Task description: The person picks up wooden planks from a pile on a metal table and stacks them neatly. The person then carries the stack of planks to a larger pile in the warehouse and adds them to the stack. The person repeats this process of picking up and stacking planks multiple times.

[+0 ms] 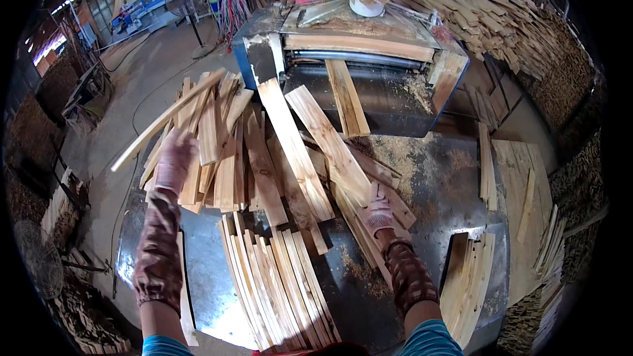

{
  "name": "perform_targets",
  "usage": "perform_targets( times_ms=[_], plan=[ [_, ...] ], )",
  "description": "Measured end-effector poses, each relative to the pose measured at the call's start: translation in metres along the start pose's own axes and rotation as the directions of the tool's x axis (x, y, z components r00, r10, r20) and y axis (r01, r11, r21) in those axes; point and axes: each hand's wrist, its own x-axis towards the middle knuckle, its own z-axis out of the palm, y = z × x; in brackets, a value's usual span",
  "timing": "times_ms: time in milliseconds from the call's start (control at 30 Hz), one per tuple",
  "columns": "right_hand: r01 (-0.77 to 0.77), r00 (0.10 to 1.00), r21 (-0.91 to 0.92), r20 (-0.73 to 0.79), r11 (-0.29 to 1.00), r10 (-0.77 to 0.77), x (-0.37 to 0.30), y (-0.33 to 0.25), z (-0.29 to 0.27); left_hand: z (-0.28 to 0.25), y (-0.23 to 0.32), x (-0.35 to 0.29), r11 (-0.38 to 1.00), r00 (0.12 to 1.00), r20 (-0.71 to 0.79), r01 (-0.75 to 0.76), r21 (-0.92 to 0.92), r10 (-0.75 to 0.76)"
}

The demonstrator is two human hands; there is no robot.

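1. Boards (262, 171) lay, in the head view, in a loose, crossed pile on the metal table (455, 184), before a machine (369, 31) with a plank (347, 99) at its mouth.
2. Blurred, the gloved left hand (176, 161) was over the pile's left side, near a slanting strip (168, 120); its opening and hold could not be told.
3. The gloved right hand (380, 212) touched a pale board (330, 145) at its near end; whether it gripped was unclear.

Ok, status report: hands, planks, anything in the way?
Left gloved hand blurred at plank pile, grip unclear. Right gloved hand on near end of knotty plank. Possibly in the way: another plank jutting from thickness planer.
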Motion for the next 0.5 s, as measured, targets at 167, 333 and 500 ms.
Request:
perform_targets(
  times_ms=[167,333,500],
  plan=[
    [-0.118,0.981,0.188,0.175,0.975,0.085,-0.011,-0.024,-0.07,0.038,-0.162,-0.031,0.865,0.887,0.162,0.357,0.354,-0.432],
    [0.002,0.994,0.503,0.095,0.864,-0.058,-0.073,-0.016,-0.085,0.084,-0.291,-0.041,0.846,0.893,-0.022,0.434,0.309,-0.45],
    [-0.179,0.959,0.752,0.277,0.634,-0.058,-0.209,0.005,-0.103,0.093,-0.327,-0.036,0.82,0.877,-0.157,0.481,0.31,-0.455]
  ],
)
